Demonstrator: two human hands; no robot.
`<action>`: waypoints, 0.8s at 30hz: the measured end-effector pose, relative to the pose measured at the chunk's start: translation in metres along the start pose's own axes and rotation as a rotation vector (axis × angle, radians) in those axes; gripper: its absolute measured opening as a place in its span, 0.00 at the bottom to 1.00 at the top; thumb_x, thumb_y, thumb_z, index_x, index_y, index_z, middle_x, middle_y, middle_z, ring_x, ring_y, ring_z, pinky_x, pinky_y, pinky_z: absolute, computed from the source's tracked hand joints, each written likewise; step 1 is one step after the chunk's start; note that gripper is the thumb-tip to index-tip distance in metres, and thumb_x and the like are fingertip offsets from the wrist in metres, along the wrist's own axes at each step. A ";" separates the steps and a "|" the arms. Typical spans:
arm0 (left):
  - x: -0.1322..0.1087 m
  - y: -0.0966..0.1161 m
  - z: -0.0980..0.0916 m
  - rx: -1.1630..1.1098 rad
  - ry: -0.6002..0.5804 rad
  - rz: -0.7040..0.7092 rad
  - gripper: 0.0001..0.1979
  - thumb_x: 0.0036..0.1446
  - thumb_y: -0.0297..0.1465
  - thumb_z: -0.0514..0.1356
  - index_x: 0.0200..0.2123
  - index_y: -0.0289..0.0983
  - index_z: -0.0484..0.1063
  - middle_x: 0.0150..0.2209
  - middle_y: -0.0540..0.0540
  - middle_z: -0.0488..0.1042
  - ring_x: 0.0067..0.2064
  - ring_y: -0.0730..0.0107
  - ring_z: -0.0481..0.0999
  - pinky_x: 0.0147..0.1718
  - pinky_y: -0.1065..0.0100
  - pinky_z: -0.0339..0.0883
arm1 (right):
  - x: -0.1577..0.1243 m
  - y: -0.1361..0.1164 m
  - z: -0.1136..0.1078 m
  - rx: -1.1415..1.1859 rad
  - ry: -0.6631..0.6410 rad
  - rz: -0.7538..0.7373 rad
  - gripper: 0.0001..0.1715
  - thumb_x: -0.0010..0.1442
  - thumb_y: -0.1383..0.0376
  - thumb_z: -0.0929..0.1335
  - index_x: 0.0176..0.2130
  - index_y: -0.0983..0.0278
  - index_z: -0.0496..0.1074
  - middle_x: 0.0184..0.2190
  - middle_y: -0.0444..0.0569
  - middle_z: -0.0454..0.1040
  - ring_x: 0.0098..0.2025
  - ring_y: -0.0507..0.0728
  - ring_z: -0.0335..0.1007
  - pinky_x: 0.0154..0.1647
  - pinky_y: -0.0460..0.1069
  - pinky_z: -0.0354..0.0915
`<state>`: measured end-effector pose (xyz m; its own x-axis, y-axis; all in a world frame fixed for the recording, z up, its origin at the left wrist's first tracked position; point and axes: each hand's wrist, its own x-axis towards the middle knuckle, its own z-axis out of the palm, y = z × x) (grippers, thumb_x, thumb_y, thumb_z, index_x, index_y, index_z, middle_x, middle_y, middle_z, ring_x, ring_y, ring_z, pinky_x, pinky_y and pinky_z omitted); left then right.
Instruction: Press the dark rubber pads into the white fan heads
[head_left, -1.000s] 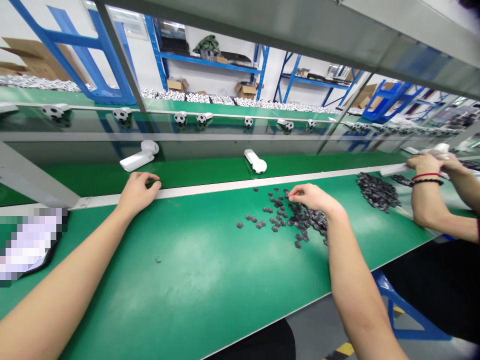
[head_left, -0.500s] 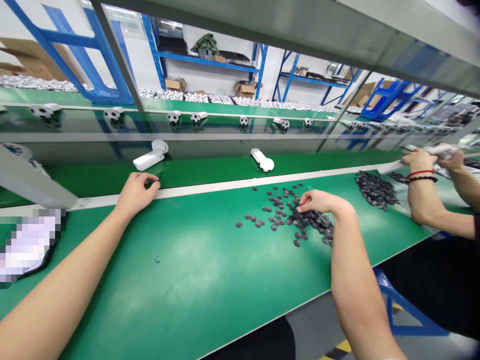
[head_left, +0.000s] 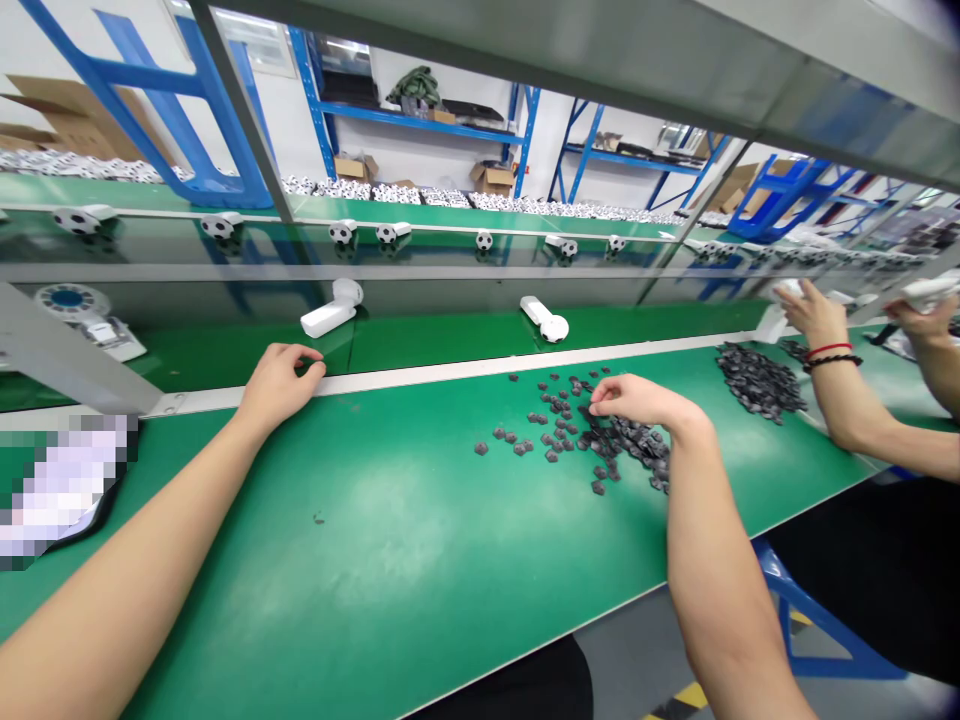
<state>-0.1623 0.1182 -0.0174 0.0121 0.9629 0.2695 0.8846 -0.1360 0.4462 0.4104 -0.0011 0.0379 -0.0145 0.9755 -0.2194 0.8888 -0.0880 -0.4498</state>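
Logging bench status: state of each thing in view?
Left hand: resting on white rail, fingers curled.
Right hand: fingertips down among the dark pieces.
Dark pieces: loose, scattered on green mat.
Dark pile: heaped, further along the mat.
White gadgets: lying on the belt beyond the rail.
Co-worker's hands: raised, handling white items.

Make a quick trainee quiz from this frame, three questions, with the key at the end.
1. True or false: the person's left hand is touching the dark pieces.
2. Which stands behind the white strip? A: scissors. B: a white unit with a round black-and-white head.
3. Fill in the blank: the co-worker's wrist wears red and black ____.

Key: 1. False. 2. B. 3. bracelets.
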 end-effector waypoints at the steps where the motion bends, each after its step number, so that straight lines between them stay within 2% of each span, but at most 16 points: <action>1: 0.000 0.000 0.000 0.001 -0.004 0.002 0.15 0.62 0.36 0.59 0.48 0.37 0.77 0.49 0.43 0.67 0.49 0.59 0.72 0.60 0.55 0.66 | 0.003 -0.005 0.003 0.013 0.028 -0.031 0.08 0.56 0.60 0.74 0.36 0.60 0.79 0.34 0.46 0.83 0.37 0.58 0.78 0.38 0.49 0.69; 8: -0.001 0.004 -0.001 0.019 -0.024 0.030 0.16 0.61 0.37 0.59 0.48 0.35 0.77 0.47 0.42 0.69 0.49 0.59 0.72 0.59 0.55 0.67 | 0.032 -0.041 0.044 0.039 0.251 -0.169 0.10 0.60 0.63 0.71 0.42 0.64 0.77 0.36 0.50 0.80 0.36 0.57 0.75 0.40 0.50 0.67; 11: -0.001 0.003 0.001 0.024 -0.016 0.038 0.16 0.61 0.38 0.58 0.46 0.37 0.77 0.47 0.41 0.71 0.49 0.56 0.73 0.58 0.56 0.67 | 0.033 -0.057 0.055 0.056 0.266 -0.232 0.12 0.62 0.60 0.71 0.44 0.63 0.80 0.38 0.50 0.81 0.36 0.57 0.75 0.41 0.50 0.68; 13: 0.000 0.003 0.002 0.025 -0.005 0.041 0.16 0.61 0.40 0.57 0.45 0.38 0.76 0.47 0.40 0.72 0.50 0.54 0.74 0.57 0.57 0.67 | 0.029 -0.060 0.055 0.075 0.246 -0.270 0.13 0.64 0.56 0.71 0.43 0.60 0.81 0.39 0.48 0.83 0.38 0.57 0.76 0.42 0.49 0.69; 16: 0.000 0.003 0.002 0.023 0.000 0.044 0.16 0.60 0.41 0.56 0.44 0.40 0.76 0.48 0.39 0.73 0.49 0.54 0.75 0.57 0.56 0.68 | 0.026 -0.048 0.043 0.081 0.296 -0.240 0.17 0.69 0.54 0.67 0.44 0.60 0.81 0.44 0.49 0.84 0.43 0.59 0.78 0.47 0.50 0.69; 20: 0.000 0.003 0.003 0.011 0.000 0.056 0.16 0.60 0.41 0.56 0.45 0.40 0.76 0.47 0.40 0.73 0.50 0.54 0.76 0.56 0.56 0.68 | 0.028 -0.013 0.024 0.035 0.385 -0.087 0.17 0.67 0.57 0.67 0.45 0.63 0.81 0.45 0.54 0.84 0.46 0.63 0.78 0.52 0.55 0.68; 24: 0.000 -0.001 0.003 0.012 -0.010 0.051 0.15 0.59 0.41 0.56 0.44 0.40 0.76 0.47 0.40 0.74 0.50 0.54 0.76 0.56 0.56 0.69 | 0.033 0.007 0.020 0.003 0.357 -0.006 0.16 0.64 0.55 0.70 0.43 0.61 0.83 0.44 0.52 0.84 0.46 0.63 0.79 0.51 0.54 0.68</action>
<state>-0.1614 0.1194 -0.0201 0.0622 0.9569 0.2836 0.8881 -0.1827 0.4218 0.4065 0.0263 0.0099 0.1417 0.9849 0.0994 0.8878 -0.0820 -0.4529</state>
